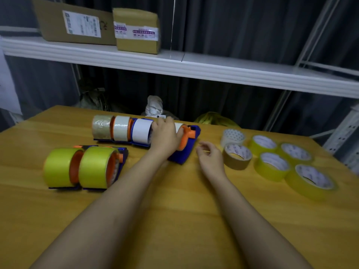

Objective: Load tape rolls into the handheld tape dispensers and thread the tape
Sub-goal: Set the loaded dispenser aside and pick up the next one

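Head view: your left hand grips the blue dispenser, so you're setting it down; your right hand, loosely open beside it, should fetch the brown roll next.

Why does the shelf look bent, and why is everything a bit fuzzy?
Head view: the wide-angle lens bows the white shelf and stretches the forearms at the bottom edge. Motion smear softens the whole frame, so the labels on the cardboard boxes are unreadable. The wooden table is evenly lit, with soft shadows under the yellow tape rolls; the background stays dim.
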A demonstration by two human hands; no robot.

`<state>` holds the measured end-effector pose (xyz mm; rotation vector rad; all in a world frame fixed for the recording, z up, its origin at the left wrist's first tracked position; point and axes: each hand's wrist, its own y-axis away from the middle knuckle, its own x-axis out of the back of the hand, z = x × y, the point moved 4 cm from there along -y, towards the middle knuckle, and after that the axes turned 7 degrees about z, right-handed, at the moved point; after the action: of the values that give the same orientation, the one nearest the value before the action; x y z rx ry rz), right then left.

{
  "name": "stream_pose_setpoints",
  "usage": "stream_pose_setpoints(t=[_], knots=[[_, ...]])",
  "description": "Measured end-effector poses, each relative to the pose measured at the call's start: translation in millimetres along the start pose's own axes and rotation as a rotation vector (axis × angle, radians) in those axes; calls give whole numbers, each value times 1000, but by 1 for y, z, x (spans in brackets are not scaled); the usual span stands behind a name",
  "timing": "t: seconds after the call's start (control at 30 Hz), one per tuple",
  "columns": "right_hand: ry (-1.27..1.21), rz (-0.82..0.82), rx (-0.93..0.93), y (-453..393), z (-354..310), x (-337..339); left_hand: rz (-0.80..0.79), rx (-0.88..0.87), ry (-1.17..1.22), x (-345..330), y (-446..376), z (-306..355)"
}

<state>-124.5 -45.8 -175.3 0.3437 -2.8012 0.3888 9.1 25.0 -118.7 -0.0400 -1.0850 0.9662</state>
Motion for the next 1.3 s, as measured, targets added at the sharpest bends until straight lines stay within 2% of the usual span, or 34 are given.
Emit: stream_pose_setpoints(t=[0.07,0.17,0.23,0.33,0.47,0.7,0.8,0.97,1.13,1.2,1.3], knots=[[-206,-10,-122,12,2,4,19,23,225,11,13,2],[-479,-132,-285,26,3,2,32,53,455,20,34,-1],[-524,-174,-247,35,1,3,15,47,547,21,48,-4],[-575,-127,-181,46,0,5,-26,34,665,18,64,-6],[-586,-73,-151,56,9,7,-197,41,776,15,77,-4],[-416,41,-16,52,10,14,-397,232,1127,6,97,-10],[-356,82,47,53,5,18,-407,213,1181,4,102,-7],[-200,163,263,62,-8,26,-256,247,1207,10,95,-14],[104,423,664,72,-21,40,-100,171,1082,24,94,-20],[217,416,777,76,-26,39,-38,137,1049,32,93,-21],[350,275,891,80,-31,28,-5,90,999,41,92,-23]])
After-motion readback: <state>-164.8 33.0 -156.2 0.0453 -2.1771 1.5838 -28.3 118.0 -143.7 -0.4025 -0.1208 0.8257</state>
